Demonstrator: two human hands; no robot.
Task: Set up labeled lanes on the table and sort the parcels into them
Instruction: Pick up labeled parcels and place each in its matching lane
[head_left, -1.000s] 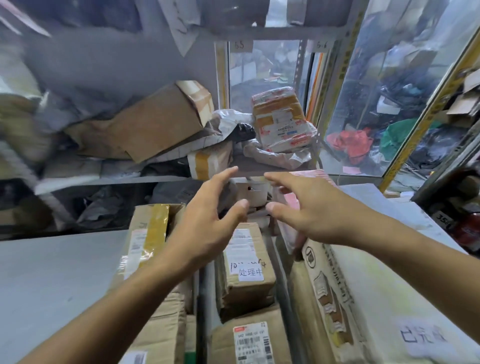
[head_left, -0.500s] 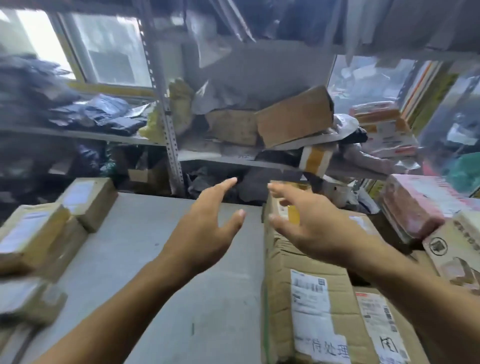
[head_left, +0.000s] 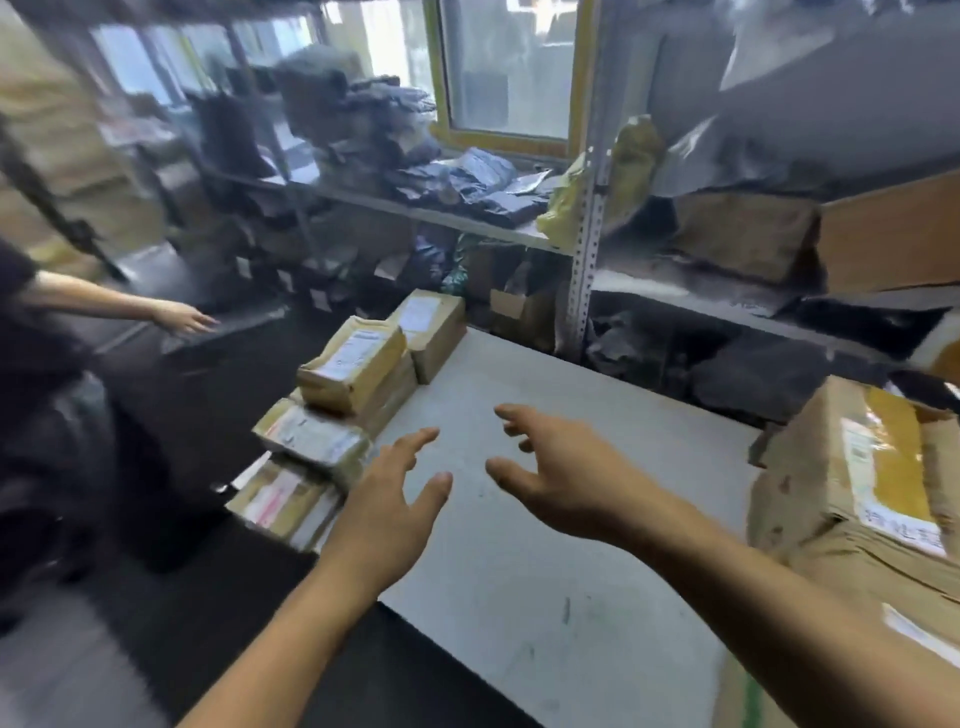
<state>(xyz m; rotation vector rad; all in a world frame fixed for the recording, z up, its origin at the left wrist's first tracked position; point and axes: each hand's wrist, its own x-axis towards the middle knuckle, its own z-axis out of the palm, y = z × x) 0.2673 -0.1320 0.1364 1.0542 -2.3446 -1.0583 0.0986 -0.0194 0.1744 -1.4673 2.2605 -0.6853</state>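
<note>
Head view: left hand, right hand spread, empty, above table; stacked parcels along left edge, nearer left hand.

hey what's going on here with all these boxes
A person is sorting parcels at a grey table. Both the left hand and the right hand are open and empty, reaching toward a stack of taped cardboard parcels at the table's left edge. A bigger labelled box sits on the right. Another person's hand reaches in at far left.
</note>
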